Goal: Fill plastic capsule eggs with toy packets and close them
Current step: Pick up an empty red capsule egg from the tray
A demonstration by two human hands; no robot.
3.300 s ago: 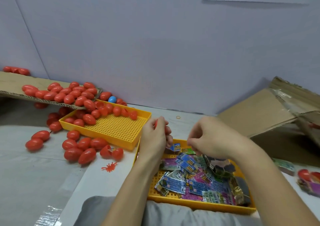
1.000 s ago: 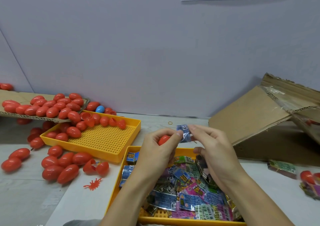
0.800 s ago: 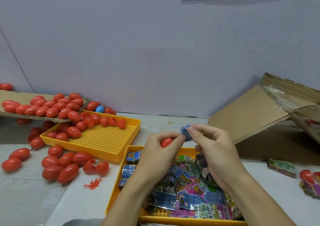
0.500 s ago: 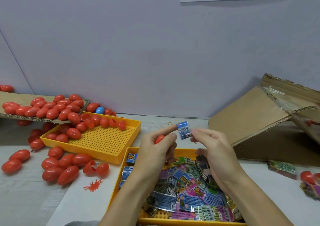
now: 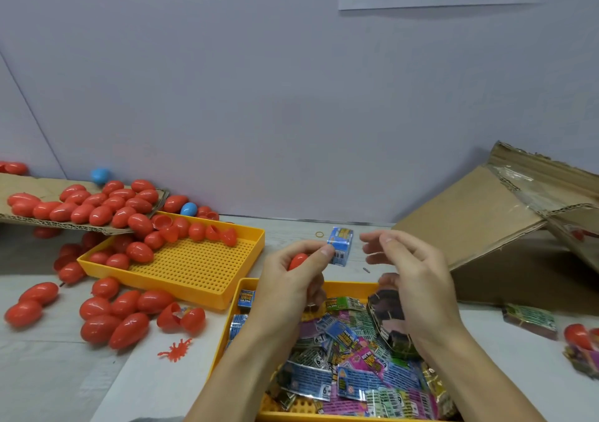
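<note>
My left hand (image 5: 291, 285) cups a red capsule egg (image 5: 297, 261) in the palm. Its thumb and forefinger pinch a small folded blue toy packet (image 5: 340, 247) just above the near yellow tray (image 5: 350, 287). That tray is heaped with toy packets (image 5: 350, 373) in blue, pink and green. My right hand (image 5: 415, 279) hovers just right of the blue packet, thumb and forefinger apart and off it. Its lower fingers curl beside a dark bundle of packets (image 5: 387, 316); whether they grip it is unclear.
A second yellow tray (image 5: 194, 269) sits at the left with red eggs (image 5: 139, 251) along its far side. More eggs lie on a cardboard flap (image 5: 39, 188) and on the table (image 5: 107, 311). A big cardboard box (image 5: 486, 227) stands at the right.
My right hand has let go of the blue packet and spread its fingers. My left hand now holds the packet alone, together with the egg.
</note>
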